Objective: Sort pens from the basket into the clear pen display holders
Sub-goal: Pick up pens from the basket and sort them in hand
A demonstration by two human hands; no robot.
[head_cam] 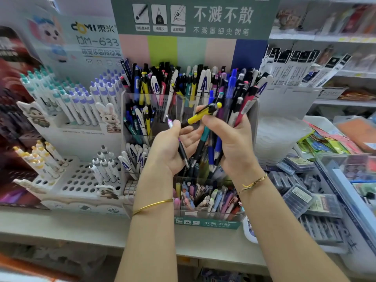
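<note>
1. Forearms rise from the bottom centre of the frame over the counter [61, 226]. Behind them the clear display holders [124, 110] are crowded, so I judge much of the sorting done.
2. Left of centre, the left hand [166, 151] holds one purple-topped pen [181, 148] under its thumb, tip down across the palm.
3. At centre, a yellow-and-black pen [203, 113] is pinched in the right fingertips, between both hands and just before the holders' upper tier.
4. Right of centre, the right hand [234, 143] grips a bundle of pens [213, 153] upright, all left to place.
5. I cannot make out the basket for certain.
</note>
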